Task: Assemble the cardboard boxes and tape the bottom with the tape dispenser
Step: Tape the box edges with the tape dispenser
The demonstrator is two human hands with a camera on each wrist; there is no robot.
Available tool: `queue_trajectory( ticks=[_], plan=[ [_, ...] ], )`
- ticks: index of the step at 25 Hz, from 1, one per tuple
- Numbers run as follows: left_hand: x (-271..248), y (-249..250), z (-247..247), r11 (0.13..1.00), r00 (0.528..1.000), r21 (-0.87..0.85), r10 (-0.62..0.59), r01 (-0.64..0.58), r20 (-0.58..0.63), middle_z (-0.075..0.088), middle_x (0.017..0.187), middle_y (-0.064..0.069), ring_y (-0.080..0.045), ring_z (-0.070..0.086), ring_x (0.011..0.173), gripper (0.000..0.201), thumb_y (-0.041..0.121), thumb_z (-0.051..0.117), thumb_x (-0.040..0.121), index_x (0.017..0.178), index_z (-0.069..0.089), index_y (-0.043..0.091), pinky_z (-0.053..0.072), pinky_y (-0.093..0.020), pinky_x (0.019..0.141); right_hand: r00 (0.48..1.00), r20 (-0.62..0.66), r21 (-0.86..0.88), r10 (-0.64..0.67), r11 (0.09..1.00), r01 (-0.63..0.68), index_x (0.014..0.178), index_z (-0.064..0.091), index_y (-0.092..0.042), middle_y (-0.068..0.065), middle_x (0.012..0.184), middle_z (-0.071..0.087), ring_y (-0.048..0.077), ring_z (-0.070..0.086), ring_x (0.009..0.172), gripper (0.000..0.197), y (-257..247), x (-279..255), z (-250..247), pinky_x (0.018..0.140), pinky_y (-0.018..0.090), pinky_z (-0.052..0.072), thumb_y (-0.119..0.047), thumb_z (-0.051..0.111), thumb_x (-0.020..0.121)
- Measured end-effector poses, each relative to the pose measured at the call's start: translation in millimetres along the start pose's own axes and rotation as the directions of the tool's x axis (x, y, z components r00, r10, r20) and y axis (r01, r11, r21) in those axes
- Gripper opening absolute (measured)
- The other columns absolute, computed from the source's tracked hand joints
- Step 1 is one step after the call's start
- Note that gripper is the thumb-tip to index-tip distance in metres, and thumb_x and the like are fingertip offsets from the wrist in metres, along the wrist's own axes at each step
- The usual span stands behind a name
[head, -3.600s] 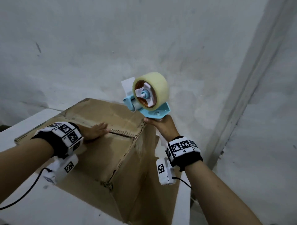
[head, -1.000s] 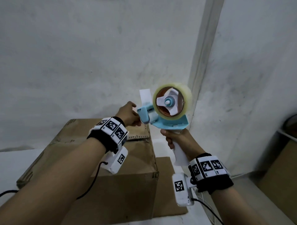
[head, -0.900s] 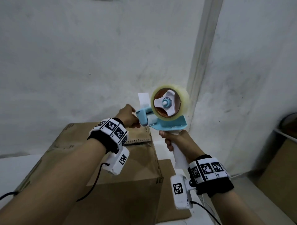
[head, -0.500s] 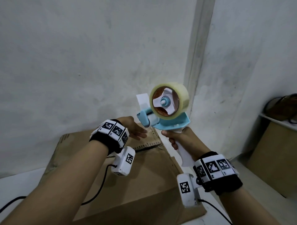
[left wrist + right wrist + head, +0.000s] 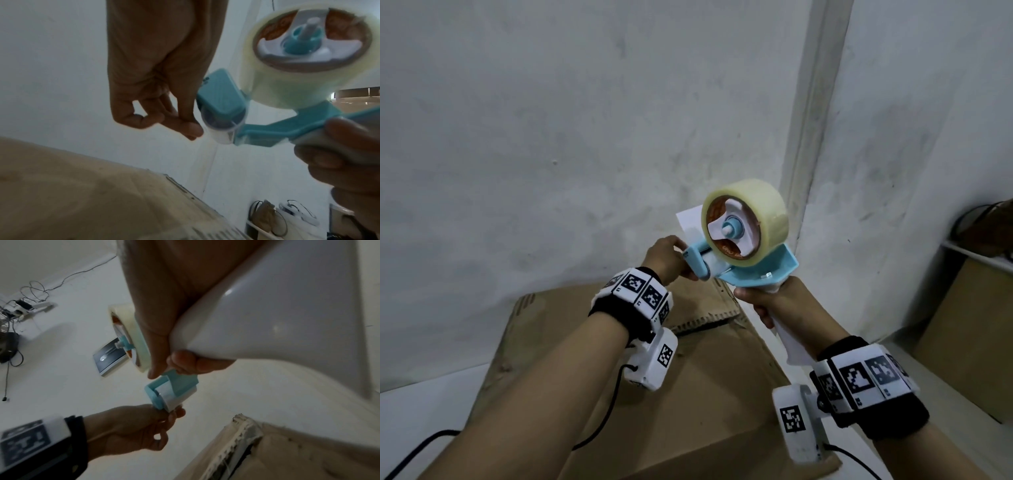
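My right hand [image 5: 774, 301] grips the white handle of the blue tape dispenser [image 5: 756, 270] and holds it in the air above the box's far right corner. Its clear tape roll [image 5: 760, 212] faces me. My left hand [image 5: 667, 260] is raised to the dispenser's front roller [image 5: 218, 138], and its curled fingertips [image 5: 189, 129] pinch at the tape end there; the clear tape itself is hard to make out. The brown cardboard box [image 5: 688, 394] stands below both hands. Its top flaps are folded down with an open seam [image 5: 698, 329] between them.
The box sits on a white table [image 5: 421, 411] pushed into a corner of white walls, with a vertical trim strip [image 5: 811, 154] just behind the dispenser. A white shelf with another brown box [image 5: 969, 329] is at the right. Bags and cables [image 5: 267, 216] lie low beyond.
My left hand has lifted off the box flap and gone up to the dispenser's front roller. The dispenser has tilted a little, and my right hand keeps hold of the handle.
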State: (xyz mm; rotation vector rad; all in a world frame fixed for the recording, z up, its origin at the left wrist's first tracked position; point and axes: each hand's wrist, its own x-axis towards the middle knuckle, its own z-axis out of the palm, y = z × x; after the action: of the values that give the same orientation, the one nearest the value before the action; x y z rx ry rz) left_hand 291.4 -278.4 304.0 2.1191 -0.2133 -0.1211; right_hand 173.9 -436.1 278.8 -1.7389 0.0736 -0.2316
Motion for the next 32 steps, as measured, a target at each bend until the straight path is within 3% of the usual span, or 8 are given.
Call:
queue_trajectory(
  ticks=[2, 4, 6, 11, 18, 21, 26, 32],
  plan=[
    [7, 1, 9, 0.999, 0.994, 0.017, 0.036, -0.034, -0.107, 0.063, 0.089, -0.014, -0.024, 0.06, 0.083, 0.043, -0.013, 0.067, 0.069, 0.069, 0.041, 0.02, 0.05, -0.033, 0.073, 0.999, -0.031, -0.007, 0.029, 1.0, -0.029, 0.07, 0.06, -0.009, 0.005, 0.05, 0.045, 0.011, 0.039, 0.041, 0.016, 0, -9, 1, 0.041, 0.021, 0.035, -0.016, 0.071, 0.079],
    [19, -1, 10, 0.998, 0.981, 0.001, 0.055, -0.056, -0.188, 0.061, 0.074, -0.013, -0.023, 0.062, 0.064, 0.046, -0.012, 0.064, 0.072, 0.065, 0.034, 0.022, 0.051, -0.033, 0.063, 0.998, -0.044, 0.004, 0.045, 0.999, -0.045, 0.073, 0.059, -0.005, 0.007, 0.05, 0.046, 0.013, 0.039, 0.041, 0.016, 4, -20, -6, 0.042, 0.021, 0.036, -0.015, 0.069, 0.08],
    [34, -4, 8, 0.995, 0.984, -0.075, 0.057, -0.07, -0.167, 0.059, 0.058, -0.01, -0.016, 0.059, 0.041, 0.042, -0.008, 0.065, 0.076, 0.07, 0.034, 0.019, 0.048, -0.027, 0.051, 0.997, -0.038, 0.004, 0.063, 0.998, -0.063, 0.07, 0.059, -0.008, 0.008, 0.051, 0.047, 0.014, 0.042, 0.043, 0.017, 10, -30, -16, 0.044, 0.025, 0.038, -0.016, 0.068, 0.081],
    [72, 3, 36, 0.993, 0.994, -0.08, 0.08, -0.086, -0.07, 0.058, 0.055, -0.011, -0.008, 0.053, 0.028, 0.035, -0.011, 0.06, 0.079, 0.089, 0.034, 0.01, 0.04, -0.012, 0.034, 0.982, -0.135, 0.07, 0.133, 0.99, -0.125, 0.059, 0.054, -0.009, 0.005, 0.043, 0.047, 0.013, 0.043, 0.035, 0.027, 34, -20, -23, 0.044, 0.023, 0.039, -0.015, 0.069, 0.08],
    [126, -1, 59, 0.999, 0.999, 0.009, -0.038, 0.038, 0.025, 0.064, 0.053, -0.01, -0.02, 0.063, 0.044, 0.04, -0.006, 0.067, 0.077, 0.101, 0.038, 0.008, 0.045, -0.016, 0.037, 0.965, -0.013, 0.161, 0.26, 0.954, -0.255, 0.066, 0.058, -0.008, 0.006, 0.051, 0.053, 0.012, 0.051, 0.044, 0.021, 35, 8, -35, 0.048, 0.024, 0.045, -0.017, 0.064, 0.084],
    [138, -8, 57, 0.982, 0.99, 0.164, -0.107, 0.091, 0.089, 0.067, 0.091, -0.02, -0.029, 0.07, 0.077, 0.056, 0.002, 0.081, 0.065, 0.107, 0.044, 0.006, 0.056, -0.029, 0.068, 0.958, 0.079, 0.108, 0.277, 0.953, -0.284, 0.069, 0.06, -0.006, 0.008, 0.055, 0.058, 0.015, 0.057, 0.048, 0.019, 32, 17, -37, 0.051, 0.023, 0.049, -0.016, 0.062, 0.085],
    [140, -17, 61, 0.988, 0.987, 0.036, -0.153, 0.151, 0.056, 0.058, 0.066, -0.015, -0.011, 0.057, 0.028, 0.045, -0.009, 0.07, 0.074, 0.099, 0.037, 0.007, 0.043, -0.015, 0.031, 0.963, 0.092, 0.023, 0.252, 0.967, -0.255, 0.073, 0.06, -0.009, 0.004, 0.054, 0.062, 0.016, 0.06, 0.053, 0.016, 26, 20, -34, 0.055, 0.023, 0.051, -0.018, 0.061, 0.086],
    [149, -29, 51, 0.97, 0.992, 0.222, -0.083, 0.103, -0.095, 0.064, 0.108, -0.029, -0.04, 0.066, 0.094, 0.059, 0.001, 0.08, 0.064, 0.109, 0.042, 0.002, 0.055, -0.045, 0.083, 0.956, 0.133, -0.031, 0.261, 0.965, -0.259, 0.057, 0.06, -0.005, 0.009, 0.051, 0.058, 0.018, 0.056, 0.048, 0.027, 17, 14, -31, 0.052, 0.025, 0.049, -0.01, 0.057, 0.084]
  ],
)
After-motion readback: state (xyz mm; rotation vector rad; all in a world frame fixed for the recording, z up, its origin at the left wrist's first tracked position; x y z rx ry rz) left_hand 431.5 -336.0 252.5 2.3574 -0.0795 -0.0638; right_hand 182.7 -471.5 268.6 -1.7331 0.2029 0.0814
